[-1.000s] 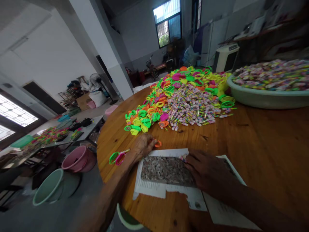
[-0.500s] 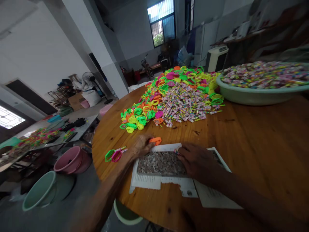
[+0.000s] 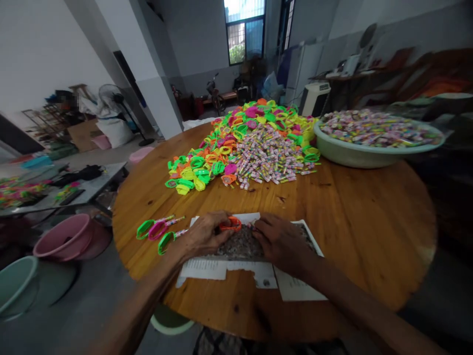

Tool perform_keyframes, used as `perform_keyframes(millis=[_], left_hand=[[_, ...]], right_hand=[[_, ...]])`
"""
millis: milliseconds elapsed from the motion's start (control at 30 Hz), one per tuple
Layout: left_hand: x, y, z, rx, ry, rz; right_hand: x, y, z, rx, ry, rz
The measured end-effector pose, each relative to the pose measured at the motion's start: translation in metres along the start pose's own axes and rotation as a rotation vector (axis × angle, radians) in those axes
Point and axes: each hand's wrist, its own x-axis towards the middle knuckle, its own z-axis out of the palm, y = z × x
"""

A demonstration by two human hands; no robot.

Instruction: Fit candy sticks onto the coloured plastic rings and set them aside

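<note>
My left hand (image 3: 207,232) pinches an orange plastic toy watch band (image 3: 234,226) over the left part of a speckled stone slab (image 3: 242,245). Close by on the right, the closed fingers of my right hand (image 3: 283,240) grip a small wrapped tube (image 3: 253,224), mostly hidden by them. Band and tube are almost end to end; whether they touch I cannot tell. The slab rests on printed papers (image 3: 207,269). Left of my left wrist lie a green band (image 3: 144,230), a pink band (image 3: 158,230) and another green band (image 3: 165,243), each with a tube at its end.
A big heap of coloured bands (image 3: 199,170) and a pile of wrapped tubes (image 3: 268,155) cover the far middle of the round wooden table (image 3: 354,222). A wide basin (image 3: 369,154) full of tubes stands at the right. Buckets (image 3: 66,239) stand on the floor at left.
The orange band has come up from the table beyond the slab to over it, in my left hand. A second green band now shows beside my left wrist. The view has shifted right.
</note>
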Motion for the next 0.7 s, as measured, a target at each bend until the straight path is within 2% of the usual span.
perform_keyframes(millis=[200, 300, 433, 600, 700], left_hand=[[-0.005, -0.008, 0.009, 0.037, 0.060, -0.071], [-0.005, -0.013, 0.011, 0.009, 0.069, -0.009], [-0.003, -0.017, 0.012, -0.057, 0.087, 0.056], [-0.004, -0.013, 0.011, -0.042, 0.071, 0.058], [-0.005, -0.010, 0.012, -0.007, 0.079, 0.049]], right_hand=[[-0.001, 0.006, 0.008, 0.238, 0.118, -0.064], [-0.001, 0.006, 0.007, 0.298, 0.127, -0.085], [0.001, 0.003, 0.009, 0.301, 0.115, -0.103], [0.001, 0.001, 0.015, 0.257, 0.145, -0.131], [0.001, -0.003, 0.015, 0.157, 0.179, -0.159]])
